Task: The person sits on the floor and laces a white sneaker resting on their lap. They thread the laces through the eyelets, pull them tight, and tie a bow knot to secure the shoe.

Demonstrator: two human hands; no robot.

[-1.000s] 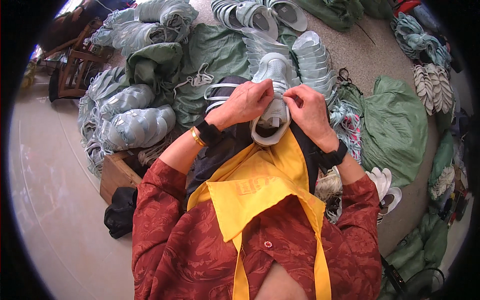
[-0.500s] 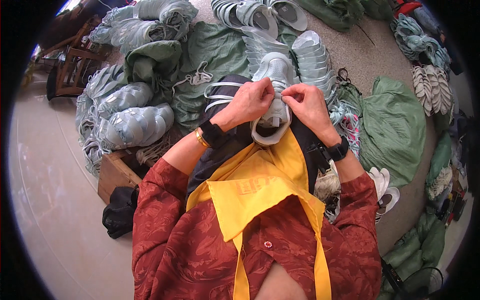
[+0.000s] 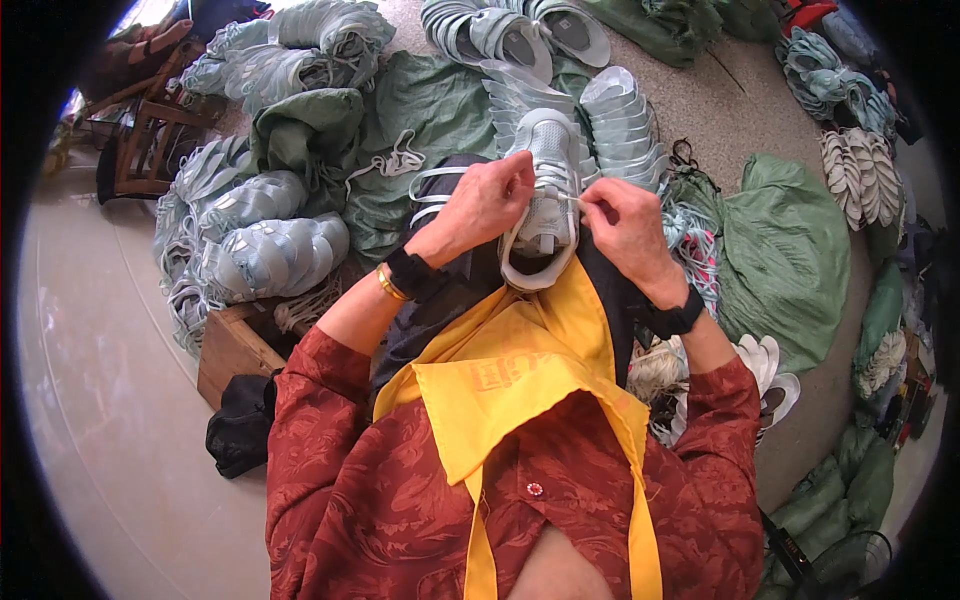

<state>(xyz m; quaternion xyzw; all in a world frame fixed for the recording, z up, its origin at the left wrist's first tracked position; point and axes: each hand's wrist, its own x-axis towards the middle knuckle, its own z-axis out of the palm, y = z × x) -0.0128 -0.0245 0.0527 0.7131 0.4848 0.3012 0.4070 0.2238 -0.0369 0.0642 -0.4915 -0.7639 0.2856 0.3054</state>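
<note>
Speckled floor (image 3: 720, 110) spreads all around, heaped with green sacks (image 3: 790, 250) and stacks of pale shoe parts (image 3: 270, 255). At the centre, the left hand (image 3: 485, 205) is closed on the side of a light grey sneaker (image 3: 545, 190) resting on the lap over a yellow apron (image 3: 520, 370). The right hand (image 3: 625, 225) pinches a white lace (image 3: 572, 197) at the eyelets. Lacing looks under way; the next move likely calls for threading the lace tip through another eyelet. The sneaker's long axis runs away from the body, toe pointing forward, heel opening toward the person.
</note>
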